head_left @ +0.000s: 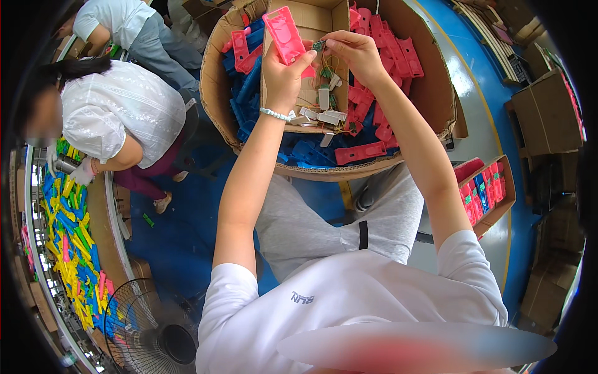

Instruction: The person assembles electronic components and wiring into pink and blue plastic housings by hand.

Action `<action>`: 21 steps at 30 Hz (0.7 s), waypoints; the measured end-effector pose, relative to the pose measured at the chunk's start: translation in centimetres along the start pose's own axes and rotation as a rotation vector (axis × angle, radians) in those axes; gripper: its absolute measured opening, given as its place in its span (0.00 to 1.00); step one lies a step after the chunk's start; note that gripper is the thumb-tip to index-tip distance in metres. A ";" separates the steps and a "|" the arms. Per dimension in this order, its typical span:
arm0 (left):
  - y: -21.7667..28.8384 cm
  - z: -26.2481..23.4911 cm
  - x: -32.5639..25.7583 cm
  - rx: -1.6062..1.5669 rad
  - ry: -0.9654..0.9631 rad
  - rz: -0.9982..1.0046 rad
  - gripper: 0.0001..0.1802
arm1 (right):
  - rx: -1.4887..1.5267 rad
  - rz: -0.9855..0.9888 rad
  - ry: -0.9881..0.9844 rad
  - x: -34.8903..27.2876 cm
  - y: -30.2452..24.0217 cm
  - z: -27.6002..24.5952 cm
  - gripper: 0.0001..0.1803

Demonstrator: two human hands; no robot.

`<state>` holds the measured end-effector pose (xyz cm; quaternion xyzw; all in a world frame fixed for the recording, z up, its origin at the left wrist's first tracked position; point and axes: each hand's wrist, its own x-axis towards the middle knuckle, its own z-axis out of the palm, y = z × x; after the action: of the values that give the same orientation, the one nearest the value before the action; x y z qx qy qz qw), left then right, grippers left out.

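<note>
My left hand (283, 80) is closed around a pink plastic housing (285, 34), an oblong shell with its hollow side facing up. My right hand (361, 57) pinches a small green circuit board (319, 45) beside the shell's right edge. Thin wires hang below the board. Both hands are over a small cardboard box (317, 15), where white rectangular modules (328, 117) on wires lie in a loose pile. That box sits inside a large cardboard bin (215, 81) holding blue shells (306, 154) and pink shells (408, 57).
At the right, a cardboard tray (503, 209) holds a row of pink and blue shells. A co-worker (124, 115) bends over a bench of colourful plastic parts (75, 243) on the left, with another person (143, 31) behind. A wire-caged fan (165, 336) stands at lower left.
</note>
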<state>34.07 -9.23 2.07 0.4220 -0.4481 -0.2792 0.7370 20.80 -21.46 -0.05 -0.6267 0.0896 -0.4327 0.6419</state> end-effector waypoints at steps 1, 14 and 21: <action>0.0 -0.1 -0.1 0.002 0.000 0.002 0.15 | 0.001 -0.002 -0.002 -0.1 0.0 0.0 0.09; -0.7 -0.4 -0.5 0.269 0.206 0.192 0.14 | 0.046 0.111 0.060 -1.1 -0.7 2.6 0.08; -2.3 -1.9 0.8 -0.138 0.283 -0.052 0.13 | -0.110 0.277 0.015 -0.6 0.5 1.7 0.12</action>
<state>36.08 -10.30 -0.06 0.4170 -0.3087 -0.2661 0.8124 21.78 -19.88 -0.43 -0.6393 0.2036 -0.3392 0.6594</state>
